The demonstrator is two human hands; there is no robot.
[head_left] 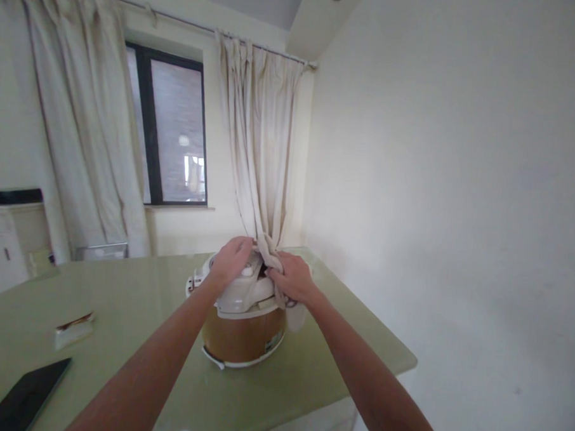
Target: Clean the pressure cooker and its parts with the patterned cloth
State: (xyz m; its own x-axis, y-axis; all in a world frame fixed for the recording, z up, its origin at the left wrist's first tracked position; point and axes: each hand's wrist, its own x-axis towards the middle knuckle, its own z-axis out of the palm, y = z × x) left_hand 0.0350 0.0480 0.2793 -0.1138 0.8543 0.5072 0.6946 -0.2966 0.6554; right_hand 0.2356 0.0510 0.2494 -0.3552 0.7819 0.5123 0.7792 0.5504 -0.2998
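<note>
A rice cooker (244, 334) with a white lid and a brown body stands on the green table. My left hand (233, 261) is on the left side of its lid, fingers curled over the far part; the fingertips are partly hidden. Bunched in my right hand (294, 278) is a pale beige cloth (268, 253), pressed against the right side of the lid by a dark gap. One end of the cloth hangs down beside the cooker's right side.
The table (140, 304) meets a white wall (436, 184) on the right. At the left lie a dark flat tablet-like object (27, 395) and a small whitish packet (74, 330) with a brown edge. Curtains (263, 125) hang behind, beside a window (176, 134).
</note>
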